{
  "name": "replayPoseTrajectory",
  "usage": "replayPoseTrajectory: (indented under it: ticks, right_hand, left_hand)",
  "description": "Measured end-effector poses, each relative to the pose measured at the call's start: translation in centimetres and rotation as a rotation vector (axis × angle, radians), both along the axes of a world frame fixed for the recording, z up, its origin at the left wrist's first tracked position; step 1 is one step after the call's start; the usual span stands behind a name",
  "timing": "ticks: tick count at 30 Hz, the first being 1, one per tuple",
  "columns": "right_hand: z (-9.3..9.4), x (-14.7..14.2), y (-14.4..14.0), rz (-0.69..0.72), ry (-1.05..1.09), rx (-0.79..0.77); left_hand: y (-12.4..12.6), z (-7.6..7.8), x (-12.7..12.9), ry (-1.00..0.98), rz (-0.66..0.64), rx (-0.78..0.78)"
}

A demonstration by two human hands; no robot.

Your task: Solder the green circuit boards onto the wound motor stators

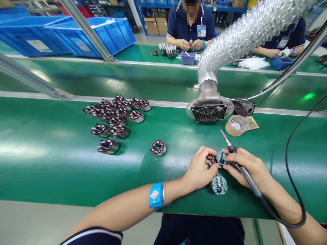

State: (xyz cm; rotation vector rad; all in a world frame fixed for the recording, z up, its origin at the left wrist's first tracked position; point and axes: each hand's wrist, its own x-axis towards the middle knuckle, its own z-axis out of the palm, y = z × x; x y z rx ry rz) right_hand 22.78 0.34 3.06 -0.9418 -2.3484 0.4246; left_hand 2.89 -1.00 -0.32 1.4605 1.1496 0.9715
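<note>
My left hand (pixel 199 168) and my right hand (pixel 249 166) meet on a wound stator topped by a small round green circuit board (pixel 221 158), both pinching it on the green mat. My right hand also holds a soldering iron (pixel 236 158), its tip pointing up and away from the board, its black cable looping off to the right. A second round green circuit board (pixel 219 184) lies on the mat just below my hands. One loose stator (pixel 158 147) sits to the left of my left hand. A blue wrist strap (pixel 155 195) is on my left wrist.
Several wound stators (pixel 116 117) are clustered at the left of the mat. A fume extractor fan (pixel 209 110) with a silver hose stands behind my hands, a solder tip cleaner dish (pixel 237 125) beside it. Two people work at the far bench beside blue bins (pixel 102 34).
</note>
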Motion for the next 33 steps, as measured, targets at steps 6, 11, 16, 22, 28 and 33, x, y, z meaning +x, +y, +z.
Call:
replayPoseTrajectory:
  ticks: [6,11,16,22,28,33]
  right_hand:
    - [0.1,-0.1,0.2,0.013,-0.003,-0.049]
    - [0.4,0.4,0.5,0.053,-0.02,-0.101]
    - [0.7,0.3,1.0,0.117,-0.034,-0.11]
    - [0.8,0.2,1.4,0.135,-0.022,-0.162]
    - [0.7,0.2,1.4,0.129,-0.023,-0.214]
    - [1.3,0.0,1.7,0.149,-0.044,-0.204]
  left_hand:
    - [-0.1,0.2,-0.1,0.004,-0.003,0.023]
    - [0.0,0.2,-0.2,-0.012,-0.024,0.018]
    - [0.1,-0.3,-0.5,-0.027,-0.019,-0.012]
    - [0.3,-0.6,-0.6,-0.05,-0.024,0.016]
    - [0.5,-0.5,-0.7,-0.03,-0.038,0.056]
    - [0.6,-0.1,-0.8,0.033,-0.065,0.148]
